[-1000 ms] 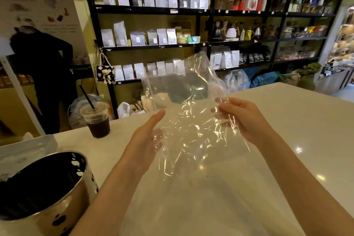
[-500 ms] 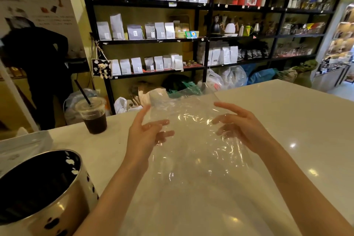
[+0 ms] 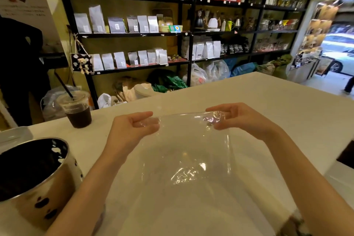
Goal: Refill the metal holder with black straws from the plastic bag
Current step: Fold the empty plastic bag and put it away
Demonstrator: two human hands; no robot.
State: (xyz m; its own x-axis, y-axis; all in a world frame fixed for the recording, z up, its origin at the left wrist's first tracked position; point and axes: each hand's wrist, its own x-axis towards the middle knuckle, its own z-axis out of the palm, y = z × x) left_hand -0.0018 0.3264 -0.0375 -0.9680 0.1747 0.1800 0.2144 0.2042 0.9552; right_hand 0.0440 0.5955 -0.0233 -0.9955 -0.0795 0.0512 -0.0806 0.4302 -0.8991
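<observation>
Far left, lower edge of the frame: metal holder [image 3: 36,176], round and shiny, dark inside, standing on the white counter [image 3: 268,105]; whether straws fill it cannot be told. Above it, left of centre: iced dark drink [image 3: 77,110] in a clear lidded cup with a black straw, near the counter's back edge, well apart from the holder. Behind, across the upper frame: black shelving [image 3: 183,30] lined with pale pouches, kettles and jars; a dark-clothed figure at the far left edge.

Centre left: left hand [image 3: 132,127], fingers curled inward, thumb over them, pinching the left top corner of the plastic bag [image 3: 187,151]. Centre of the frame: the bag itself, clear, crinkled, stretched flat between both hands and draped down over the counter toward the lower edge; no contents visible through it. Centre right: right hand [image 3: 239,119], fingers and thumb closed on the bag's crumpled right top corner. Far right: doorway with a bright street beyond.
</observation>
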